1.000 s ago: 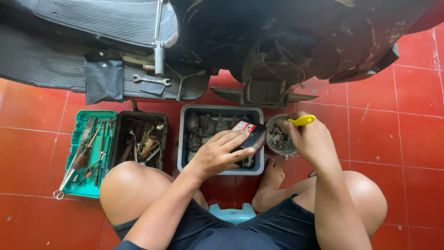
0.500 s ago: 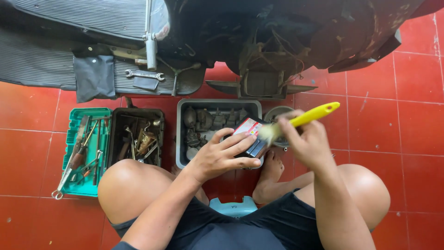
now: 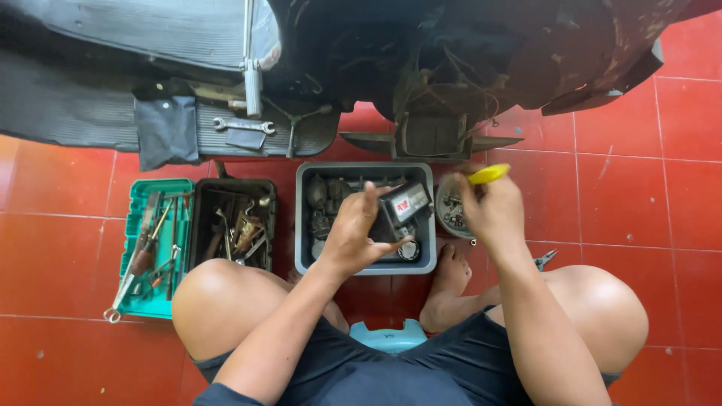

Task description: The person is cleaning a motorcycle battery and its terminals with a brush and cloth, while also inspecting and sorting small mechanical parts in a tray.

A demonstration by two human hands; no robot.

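Note:
My left hand holds a small black box-shaped part with a red and white label, over the grey tub of dirty metal parts. My right hand grips a yellow-handled brush, bristles pointing down into a small round bowl of small parts beside the tub. The brush is apart from the black part. My bare knees frame both hands, and my foot rests just below the tub.
A green tool tray and a black tray of tools lie left of the tub. A dark scooter body with ribbed floor mat and a wrench spans the top. Pliers lie on red tiles at right.
My right hand has pulled the brush off the black part and lowered it back toward the small bowl. My left hand still holds the part, turned a little more upright.

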